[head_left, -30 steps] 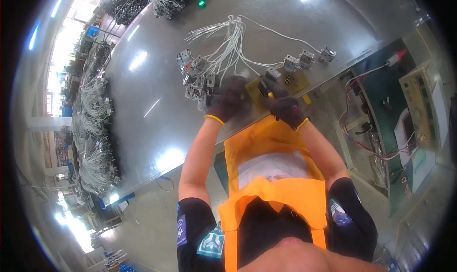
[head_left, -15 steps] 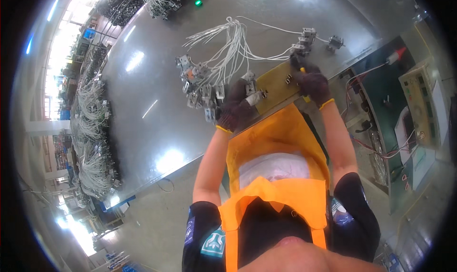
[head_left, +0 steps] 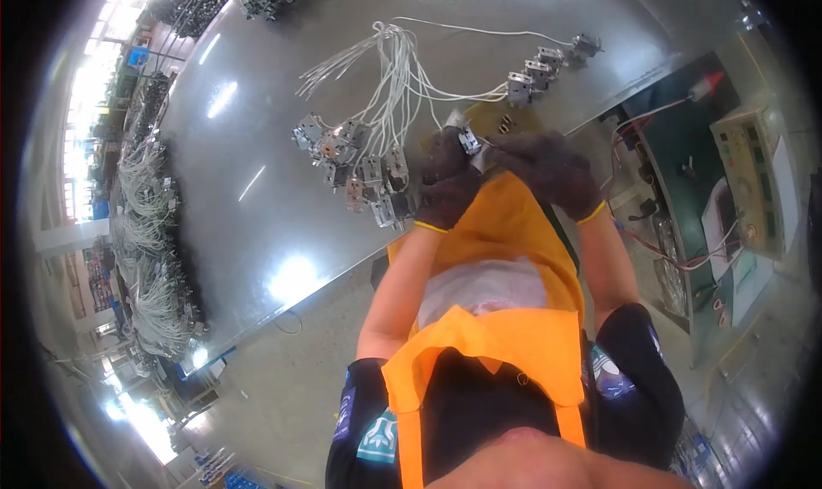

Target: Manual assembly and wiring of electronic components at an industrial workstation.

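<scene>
My left hand (head_left: 449, 176), in a dark glove, is closed on a small silvery metal box-shaped part (head_left: 468, 140), held at the table's near edge. My right hand (head_left: 552, 170), also gloved, meets it from the right. Its fingers are pinched beside the part, and what they hold is hidden. White cables (head_left: 402, 78) run from a bundle to similar metal parts. A cluster of these metal parts (head_left: 360, 168) lies left of my left hand. A short row of metal parts (head_left: 535, 76) sits beyond my right hand.
Small dark pieces (head_left: 507, 123) lie on a brown board (head_left: 486, 116) just beyond my hands. More cabled parts (head_left: 158, 249) are heaped along the grey table's (head_left: 257, 232) left edge. To the right, a green bench (head_left: 676, 172) carries a beige control box (head_left: 753, 181) and wires.
My right hand has come left and nearer, meeting my left hand. A tool with yellow on it showed in my right hand before; it is hidden now. The left-hand part has turned.
</scene>
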Motion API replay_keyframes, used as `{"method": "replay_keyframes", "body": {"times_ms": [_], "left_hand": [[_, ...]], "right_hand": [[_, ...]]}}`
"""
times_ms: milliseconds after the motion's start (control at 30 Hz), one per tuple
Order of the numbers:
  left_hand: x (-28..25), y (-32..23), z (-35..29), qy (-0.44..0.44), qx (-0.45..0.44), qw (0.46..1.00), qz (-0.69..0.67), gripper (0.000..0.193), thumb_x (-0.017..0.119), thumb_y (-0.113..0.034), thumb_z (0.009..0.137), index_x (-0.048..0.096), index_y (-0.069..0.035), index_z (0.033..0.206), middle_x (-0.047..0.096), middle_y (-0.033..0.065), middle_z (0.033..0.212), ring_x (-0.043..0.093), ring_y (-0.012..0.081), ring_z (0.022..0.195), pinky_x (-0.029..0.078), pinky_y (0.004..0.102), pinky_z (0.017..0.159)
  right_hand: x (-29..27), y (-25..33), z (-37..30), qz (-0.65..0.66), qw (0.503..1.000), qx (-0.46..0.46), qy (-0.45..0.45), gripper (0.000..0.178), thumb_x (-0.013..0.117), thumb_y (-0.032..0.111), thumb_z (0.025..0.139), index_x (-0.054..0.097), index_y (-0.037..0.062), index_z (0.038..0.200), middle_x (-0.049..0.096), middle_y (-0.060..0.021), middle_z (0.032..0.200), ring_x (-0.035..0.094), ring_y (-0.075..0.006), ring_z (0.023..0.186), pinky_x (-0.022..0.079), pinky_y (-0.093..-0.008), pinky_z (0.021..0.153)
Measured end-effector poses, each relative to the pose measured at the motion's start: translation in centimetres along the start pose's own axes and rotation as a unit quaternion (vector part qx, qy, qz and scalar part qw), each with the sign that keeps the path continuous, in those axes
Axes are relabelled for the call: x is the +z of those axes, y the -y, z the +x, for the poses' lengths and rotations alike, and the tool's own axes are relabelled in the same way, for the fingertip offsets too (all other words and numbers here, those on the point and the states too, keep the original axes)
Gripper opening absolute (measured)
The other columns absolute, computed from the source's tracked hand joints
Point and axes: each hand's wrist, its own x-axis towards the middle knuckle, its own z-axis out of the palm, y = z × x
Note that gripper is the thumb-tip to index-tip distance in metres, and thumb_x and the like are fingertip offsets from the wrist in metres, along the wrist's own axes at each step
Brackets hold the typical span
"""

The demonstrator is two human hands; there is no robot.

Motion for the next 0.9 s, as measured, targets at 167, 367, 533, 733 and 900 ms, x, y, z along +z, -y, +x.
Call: {"method": "replay_keyframes", "body": {"times_ms": [167,367,533,733,900], "left_hand": [[2.0,2.8,-0.2,0.046,-0.077,0.97,-0.225,0.063,0.082,-0.032,0.07,0.053,0.001,0.116,0.059,0.0205,0.099,0.057,0.0411,0.095,0.045,0.0474,0.082],[-0.7,-0.9,1.7,0.009,0.028,0.994,-0.106,0.052,0.077,-0.027,0.075,0.055,0.0,0.114,0.06,0.0218,0.095,0.057,0.0417,0.091,0.045,0.0482,0.078],[-0.1,-0.4,1.4,0.025,0.003,0.998,-0.055,0.045,0.072,-0.023,0.077,0.055,0.0,0.112,0.059,0.0211,0.094,0.057,0.0426,0.092,0.046,0.0489,0.075],[-1.4,-2.1,-0.5,0.014,-0.009,1.0,-0.006,0.046,0.066,-0.016,0.078,0.053,-0.002,0.12,0.056,0.0217,0.111,0.053,0.0418,0.104,0.044,0.0501,0.087],[-9.4,-2.8,-0.5,-0.005,0.162,0.958,0.238,0.047,0.058,-0.009,0.08,0.053,-0.006,0.127,0.055,0.0143,0.128,0.051,0.0289,0.122,0.04,0.0444,0.101]], "right_hand": [[1.1,2.5,1.9,-0.144,0.988,0.024,0.042,0.029,0.059,0.028,0.092,0.067,0.0058,0.11,0.067,-0.0194,0.095,0.063,-0.0368,0.093,0.051,-0.0446,0.08],[1.5,1.5,1.9,-0.308,0.949,-0.003,0.059,0.021,0.053,0.026,0.093,0.064,0.0084,0.092,0.063,-0.0165,0.083,0.061,-0.0372,0.08,0.049,-0.0489,0.074],[2.4,3.0,1.8,-0.314,0.948,0.044,0.038,0.02,0.052,0.028,0.093,0.062,0.0101,0.093,0.062,-0.0142,0.083,0.061,-0.0373,0.078,0.05,-0.0474,0.073],[1.9,1.4,1.4,-0.273,0.957,0.028,0.098,0.024,0.056,0.024,0.092,0.065,0.0107,0.109,0.065,-0.0154,0.091,0.062,-0.0347,0.077,0.051,-0.0423,0.071],[0.9,7.2,1.3,0.168,0.968,0.174,0.074,0.034,0.066,0.022,0.087,0.065,0.0091,0.118,0.066,-0.0088,0.085,0.064,-0.0235,0.073,0.052,-0.036,0.069]]}}
